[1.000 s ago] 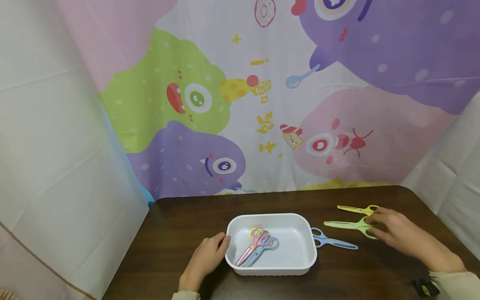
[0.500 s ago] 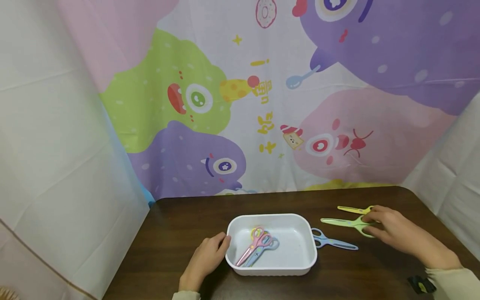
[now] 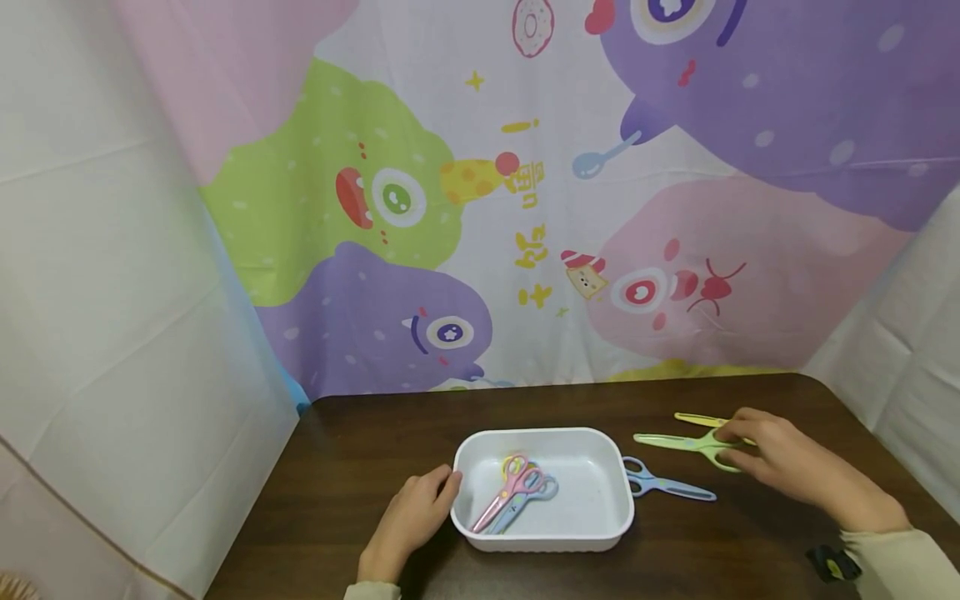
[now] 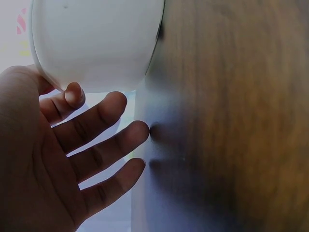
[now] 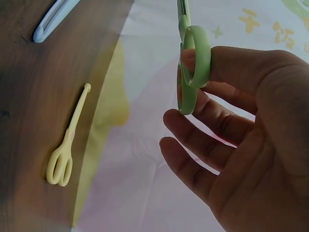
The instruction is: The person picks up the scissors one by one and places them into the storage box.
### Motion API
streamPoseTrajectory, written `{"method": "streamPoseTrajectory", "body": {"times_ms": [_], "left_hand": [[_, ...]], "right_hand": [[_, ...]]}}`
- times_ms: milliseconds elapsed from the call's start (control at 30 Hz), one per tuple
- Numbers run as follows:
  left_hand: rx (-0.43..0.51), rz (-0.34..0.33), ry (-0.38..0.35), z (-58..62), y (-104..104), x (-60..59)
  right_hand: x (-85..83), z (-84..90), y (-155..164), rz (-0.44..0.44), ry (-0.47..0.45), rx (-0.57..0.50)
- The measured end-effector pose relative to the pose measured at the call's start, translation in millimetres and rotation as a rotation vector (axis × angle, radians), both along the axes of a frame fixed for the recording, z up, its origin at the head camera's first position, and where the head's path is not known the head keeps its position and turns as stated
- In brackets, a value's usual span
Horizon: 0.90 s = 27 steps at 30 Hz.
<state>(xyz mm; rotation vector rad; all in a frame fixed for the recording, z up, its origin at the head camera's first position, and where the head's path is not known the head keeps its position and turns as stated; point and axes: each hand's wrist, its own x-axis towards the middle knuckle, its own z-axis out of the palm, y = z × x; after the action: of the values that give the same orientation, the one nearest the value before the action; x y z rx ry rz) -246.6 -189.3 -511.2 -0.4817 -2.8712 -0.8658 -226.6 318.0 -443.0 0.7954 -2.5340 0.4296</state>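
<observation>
On the dark wooden worktop [image 3: 360, 467], near its front edge, stood a white tray [image 3: 615, 492] holding a pink pair of scissors [image 3: 507, 493] laid over a blue pair [image 3: 534, 495], both resting on the tray floor.

Left hand [image 3: 408, 521]: fingers relaxed and nearly straight, tips against the tray's left wall, holding nothing; the left wrist view showed the fingers [image 4: 104, 116] spread beside the tray's rounded corner [image 4: 96, 43].

Right hand [image 3: 780, 462]: grip closed on the green scissors [image 3: 678, 442] at the handle end. The right wrist view showed the green handle loop [image 5: 195, 67] pinched between thumb and fingers, the remaining fingers loosely curled beneath it. The blades pointed left toward the tray and appeared lifted just clear of the worktop, though contact could not be ruled out.

Items loose on the worktop: yellow scissors [image 3: 697, 420], just behind the right hand; a second blue pair of scissors [image 3: 667, 484], just beside the tray's right wall.

Handling note, as judgement: the pinch sat on one loop only, so the blades could swing or droop. A firmer hold across both loops, blades kept level and closed, would carry them better. The lift should pass over the second blue pair without catching it, while the left hand keeps the light tray from sliding.
</observation>
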Motion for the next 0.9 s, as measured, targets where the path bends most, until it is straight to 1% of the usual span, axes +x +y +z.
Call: {"method": "streamPoseTrajectory", "body": {"times_ms": [200, 467, 900], "left_hand": [[0.005, -0.002, 0.000, 0.5, 0, -0.8], [0.007, -0.013, -0.003, 1.2, -1, 0.2], [0.003, -0.004, -0.011, -0.3, 0, 0.0]], "right_hand": [[-2.2, 1.1, -4, 0.011, -0.030, -0.009], [-2.8, 5.7, -9, 0.021, -0.058, 0.004], [-7.8, 7.6, -15, 0.050, -0.014, 0.013]]}}
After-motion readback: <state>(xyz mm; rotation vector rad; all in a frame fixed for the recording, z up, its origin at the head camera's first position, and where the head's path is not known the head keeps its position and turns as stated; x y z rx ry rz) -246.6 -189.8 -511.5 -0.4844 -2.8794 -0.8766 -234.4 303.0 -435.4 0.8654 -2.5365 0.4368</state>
